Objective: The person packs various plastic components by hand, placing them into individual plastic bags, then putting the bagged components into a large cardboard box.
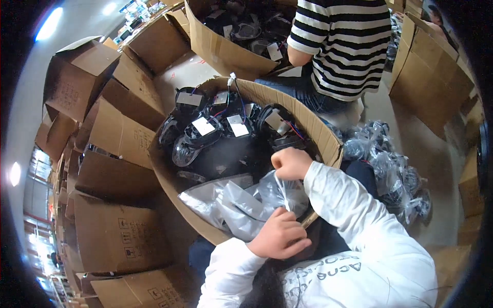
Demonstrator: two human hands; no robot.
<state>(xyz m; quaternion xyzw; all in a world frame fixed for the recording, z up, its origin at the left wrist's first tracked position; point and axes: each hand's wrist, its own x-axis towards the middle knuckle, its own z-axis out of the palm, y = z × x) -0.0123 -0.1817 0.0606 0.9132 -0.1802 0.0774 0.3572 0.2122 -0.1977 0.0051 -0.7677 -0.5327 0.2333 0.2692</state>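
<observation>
Clear plastic formed the bag (296,197) at the near right of the cardboard box (308,115), its twisted neck stretched taut between fists. The right hand (291,163), farther off, was curled tight on one end; the left hand (280,233), nearer, gripped the other (black units (204,127) lay beyond). The step seemed to be tightening that neck; the next pull called for a firm pinch at both ends. The bag's contents were hard to make out.

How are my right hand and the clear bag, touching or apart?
Touching: the head view shows your right hand gripping the clear bag, pulled taut below it.
</observation>
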